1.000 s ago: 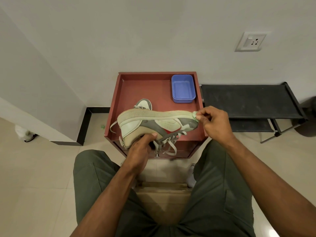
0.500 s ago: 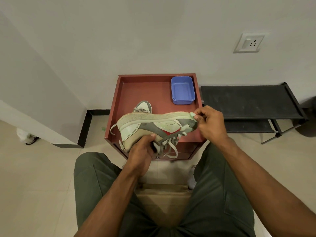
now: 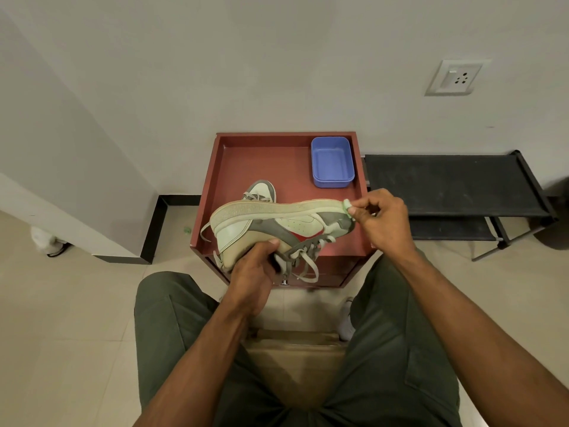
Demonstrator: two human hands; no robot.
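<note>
A worn white, grey and red sneaker (image 3: 286,223) lies on its side in the air over the red cabinet top (image 3: 261,161), sole facing away from me, laces dangling. My left hand (image 3: 255,269) grips it at the ankle opening from below. My right hand (image 3: 381,220) pinches a small pale green piece (image 3: 347,205) against the toe end of the sole. A second sneaker (image 3: 261,191) stands on the cabinet top behind the held one, mostly hidden.
A blue plastic tub (image 3: 332,161) sits at the cabinet's back right corner. A black low rack (image 3: 446,183) stands to the right against the wall. My knees flank a tan stool (image 3: 295,359). A wall socket (image 3: 454,77) is at upper right.
The right hand with the green piece has shifted slightly along the toe end of the sole. The shoe and left hand stay about where they were.
</note>
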